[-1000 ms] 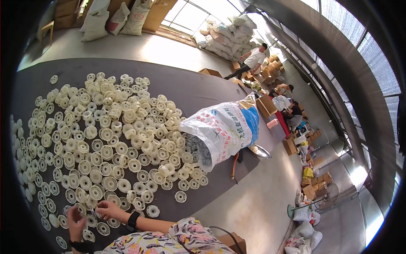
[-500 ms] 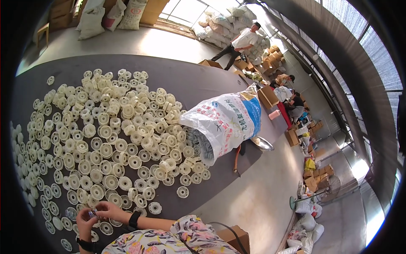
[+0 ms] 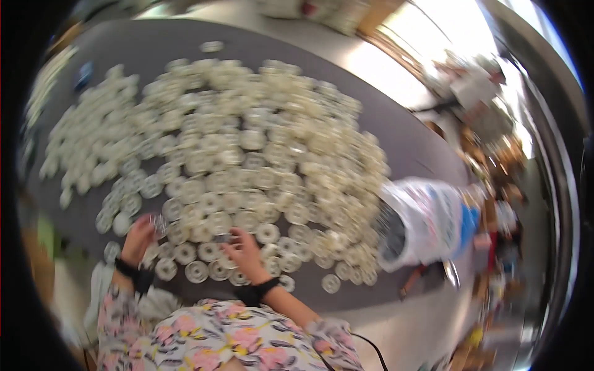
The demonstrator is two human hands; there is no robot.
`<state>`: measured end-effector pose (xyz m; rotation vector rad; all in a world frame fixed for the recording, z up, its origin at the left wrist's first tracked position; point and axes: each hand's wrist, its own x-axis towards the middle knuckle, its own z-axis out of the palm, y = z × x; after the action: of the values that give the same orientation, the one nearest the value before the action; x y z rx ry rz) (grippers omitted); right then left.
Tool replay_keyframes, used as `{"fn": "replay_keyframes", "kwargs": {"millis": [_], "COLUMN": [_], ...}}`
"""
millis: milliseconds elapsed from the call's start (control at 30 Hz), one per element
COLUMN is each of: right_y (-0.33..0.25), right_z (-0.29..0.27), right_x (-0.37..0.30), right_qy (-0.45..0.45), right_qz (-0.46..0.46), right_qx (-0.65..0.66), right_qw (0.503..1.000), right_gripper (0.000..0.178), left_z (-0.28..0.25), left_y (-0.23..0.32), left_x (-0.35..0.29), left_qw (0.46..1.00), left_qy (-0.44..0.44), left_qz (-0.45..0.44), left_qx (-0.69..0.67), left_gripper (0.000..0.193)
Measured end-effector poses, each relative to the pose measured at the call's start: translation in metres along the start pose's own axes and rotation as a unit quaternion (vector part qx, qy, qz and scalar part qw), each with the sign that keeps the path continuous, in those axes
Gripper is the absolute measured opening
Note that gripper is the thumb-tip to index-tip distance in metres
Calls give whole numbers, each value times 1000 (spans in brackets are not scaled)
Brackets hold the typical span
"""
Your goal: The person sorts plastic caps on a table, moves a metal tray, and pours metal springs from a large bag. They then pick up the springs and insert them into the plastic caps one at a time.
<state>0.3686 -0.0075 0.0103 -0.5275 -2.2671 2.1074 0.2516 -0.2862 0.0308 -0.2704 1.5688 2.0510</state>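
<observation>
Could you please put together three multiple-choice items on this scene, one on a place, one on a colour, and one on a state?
1. Where does the large white woven sack lie, relative to the spread of round cream-white plastic discs?
A. At its right edge
B. At its far left
C. In its middle

2. What colour is the mat under the discs?
A. Bright red
B. Dark grey
C. Yellow

3. How does the sack lie?
A. Upright and tied shut
B. Folded flat and empty
C. On its side, mouth open toward the discs

Answers:
1. A: the sack rests to the right of the discs, beyond the right hand.
2. B: bare dark grey shows around the pile.
3. C: its dark open mouth faces the discs.

The left hand touches discs at the near edge; blur hides any grip.
</observation>
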Motion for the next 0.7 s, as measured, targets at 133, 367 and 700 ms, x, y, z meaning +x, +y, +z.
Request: {"fn": "replay_keyframes", "kwargs": {"millis": [133,367,700], "right_y": [-17,-29,-45], "right_z": [-8,8,11], "right_x": [-13,-9,7], "right_qy": [13,-70,-62], "right_qz": [81,123,149], "right_qx": [55,19,13], "right_qw": [995,990,987], "right_gripper": [41,41,34], "left_z": [-62,-52,-87], "left_y": [3,6,30], "left_x": [29,4,32], "left_qw": [909,841,826], "left_qy": [140,210,316], "left_qz": [73,134,157], "left_qx": [386,481,440], "left_gripper": [44,44,45]}}
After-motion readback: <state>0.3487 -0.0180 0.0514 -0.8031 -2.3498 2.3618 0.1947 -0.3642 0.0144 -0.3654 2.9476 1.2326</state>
